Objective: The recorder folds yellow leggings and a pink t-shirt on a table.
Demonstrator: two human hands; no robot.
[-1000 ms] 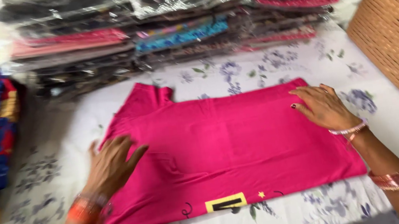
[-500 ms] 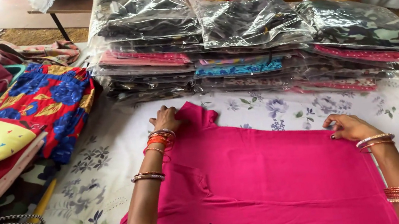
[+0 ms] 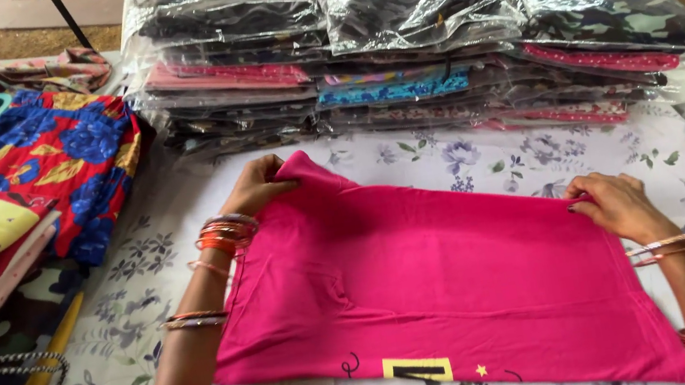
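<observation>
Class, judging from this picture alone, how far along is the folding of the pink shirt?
Done: the pink shirt lies flat on the floral sheet, its sides apparently tucked in to a rectangle. In hand: the left hand lifts the far left corner, while the right hand grips the far right edge. Left: the fold toward the near edge; unlike the bagged stacks behind, it is unbagged.

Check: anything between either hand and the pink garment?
Nothing visible. The left hand grips the pink garment at its far left corner, and the right hand pinches its far right edge. Both are in direct contact.
</observation>
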